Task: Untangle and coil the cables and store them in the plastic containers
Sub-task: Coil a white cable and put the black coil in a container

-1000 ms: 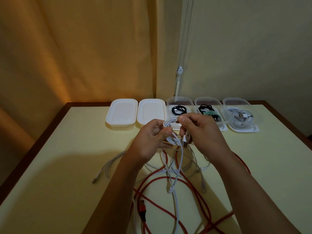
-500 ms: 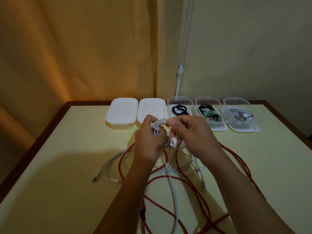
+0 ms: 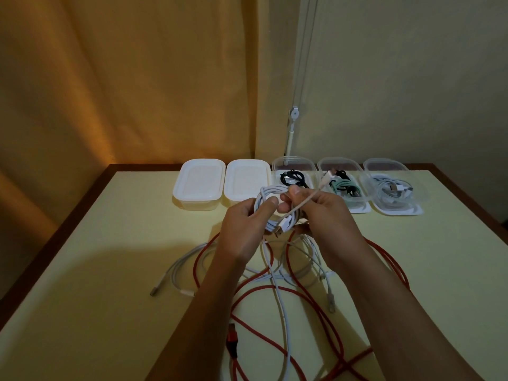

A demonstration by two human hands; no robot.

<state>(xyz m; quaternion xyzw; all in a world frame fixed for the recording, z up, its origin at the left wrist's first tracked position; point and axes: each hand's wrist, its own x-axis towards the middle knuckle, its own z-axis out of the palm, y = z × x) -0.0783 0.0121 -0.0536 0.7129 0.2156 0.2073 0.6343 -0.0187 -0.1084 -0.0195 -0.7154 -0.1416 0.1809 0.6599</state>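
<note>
One head-worn camera looks forward and down from the near edge of the worktop (image 3: 115, 270), close over the hands (image 3: 288, 215), towards the containers (image 3: 198, 182) along the far edge and the wall (image 3: 398, 78) behind.

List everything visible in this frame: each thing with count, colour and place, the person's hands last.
closed containers: 2, white lids on, back row, left end
open containers: 3, clear, back row, right; black cable, black and mint cables, white cable inside
white cable coil: 1, white, held above table centre
red cable: 1, red, looped loose on table near front
loose white cables: count unclear, white, tangled under hands
table: 1, pale yellow, brown edge
curtain: 1, orange, behind table
left hand: 1, grip round coil
right hand: 1, pinches coil's free end
</note>
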